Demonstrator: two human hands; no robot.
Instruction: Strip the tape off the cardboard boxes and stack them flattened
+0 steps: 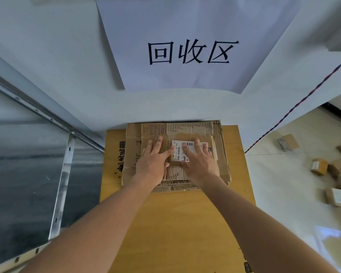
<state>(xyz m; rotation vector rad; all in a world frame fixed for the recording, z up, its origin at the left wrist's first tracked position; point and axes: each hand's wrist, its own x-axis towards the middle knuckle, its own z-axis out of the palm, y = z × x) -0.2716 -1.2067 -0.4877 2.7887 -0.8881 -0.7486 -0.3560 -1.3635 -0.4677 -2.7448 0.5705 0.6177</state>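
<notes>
While both hands, left (153, 161) and right (199, 160), are pressing flat, grips released, on the flattened brown cardboard stack (220, 154), unevenly overlapping sheets are risking sliding askew.

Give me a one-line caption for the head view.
Both hands press a flattened cardboard box onto the stack.

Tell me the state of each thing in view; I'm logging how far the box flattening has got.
Brown flattened cardboard box with white shipping label: flat on top of the stack, label still on.
Stack of flattened brown cardboard: lying on the large yellow-brown cardboard sheet.
Left hand: fingers straight, pressing the top box.
Right hand: fingers straight, pressing on the label.
Small brown cardboard boxes on the floor: not flattened.
</notes>
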